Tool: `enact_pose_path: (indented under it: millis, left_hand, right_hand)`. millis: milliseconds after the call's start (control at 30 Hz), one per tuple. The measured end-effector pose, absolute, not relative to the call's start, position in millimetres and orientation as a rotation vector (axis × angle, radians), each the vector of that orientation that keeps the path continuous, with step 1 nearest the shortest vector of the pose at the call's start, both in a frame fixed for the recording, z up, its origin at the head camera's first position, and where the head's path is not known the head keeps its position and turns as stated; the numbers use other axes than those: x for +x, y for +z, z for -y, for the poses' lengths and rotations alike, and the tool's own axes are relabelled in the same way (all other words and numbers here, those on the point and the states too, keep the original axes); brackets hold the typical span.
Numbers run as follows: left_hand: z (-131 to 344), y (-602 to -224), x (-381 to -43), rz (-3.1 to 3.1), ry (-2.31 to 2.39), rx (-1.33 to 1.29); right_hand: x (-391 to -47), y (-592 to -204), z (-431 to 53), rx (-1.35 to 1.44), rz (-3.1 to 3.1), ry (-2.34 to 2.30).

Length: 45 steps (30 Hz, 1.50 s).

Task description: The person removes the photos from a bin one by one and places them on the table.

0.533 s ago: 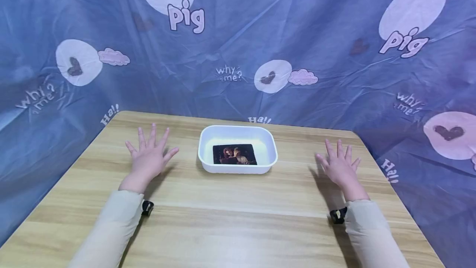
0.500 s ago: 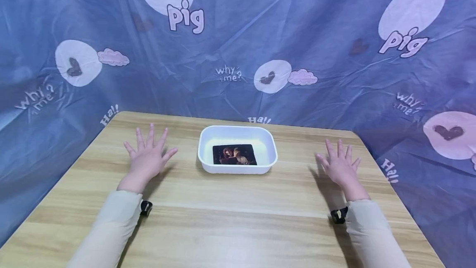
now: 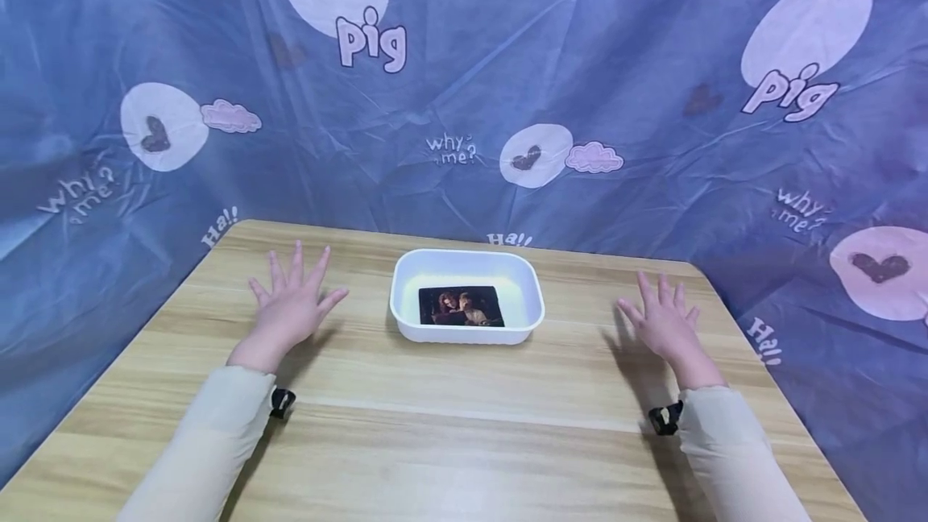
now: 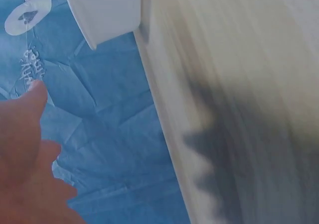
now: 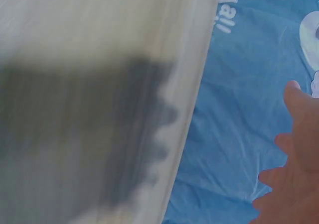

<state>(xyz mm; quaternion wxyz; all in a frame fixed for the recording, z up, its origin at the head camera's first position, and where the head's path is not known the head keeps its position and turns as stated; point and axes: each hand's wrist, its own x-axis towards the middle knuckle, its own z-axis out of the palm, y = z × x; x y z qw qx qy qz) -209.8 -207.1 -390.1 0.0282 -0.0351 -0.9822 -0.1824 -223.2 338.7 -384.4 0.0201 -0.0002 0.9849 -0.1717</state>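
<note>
In the head view a white plastic basin (image 3: 467, 334) stands toward the back middle of the wooden table. Flat inside it lies a dark picture card (image 3: 461, 307) printed with two figures. My left hand (image 3: 287, 314) is left of the basin, fingers spread wide and holding nothing. To the basin's right, my right hand (image 3: 663, 325) also has its fingers spread, with nothing in it. Both hands cast shadows on the wood. The left wrist view shows the thumb of the left hand (image 4: 25, 149) and part of the basin (image 4: 107, 15) beyond it.
The wooden table (image 3: 449, 425) reaches back to a blue printed curtain (image 3: 464, 87) that hangs behind it and along both sides. Black bands (image 3: 282, 402) sit at both wrists, beside light sleeves.
The head view has tilted slightly, so the basin and curtain appear a little lower. Both hands stay spread in nearly the same places; the card has not moved within the basin.
</note>
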Motion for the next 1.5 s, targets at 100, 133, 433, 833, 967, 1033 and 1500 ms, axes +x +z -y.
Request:
enact_pose_path:
  millis: [100,133,433,833,967,1033,1500]
  left_hand:
    - [201,-387,-213,3.051,-0.655,-0.130]
    - [198,-386,-214,3.059,-0.692,-0.134]
    - [168,-385,-231,3.043,-1.084,-0.214]
    - [142,-392,-248,2.640,-2.325,0.010]
    - [138,-396,-251,2.519,-2.516,0.104]
    - [137,-398,-252,2.461,-2.594,0.141]
    - [137,-406,-257,2.437,-2.672,0.113]
  right_hand:
    - [-228,-382,-328,-0.042,-3.054,-0.599]
    - [-230,-381,-324,-0.064,-3.054,-0.619]
    - [-245,-389,-278,-0.260,-2.940,-0.965]
    - [-257,-405,-240,-0.024,-2.201,-1.775]
    - [-263,-412,-237,-0.006,-2.081,-1.819]
    - [-265,-415,-236,-0.012,-2.034,-1.847]
    - [-266,-415,-233,0.081,-1.802,-1.964]
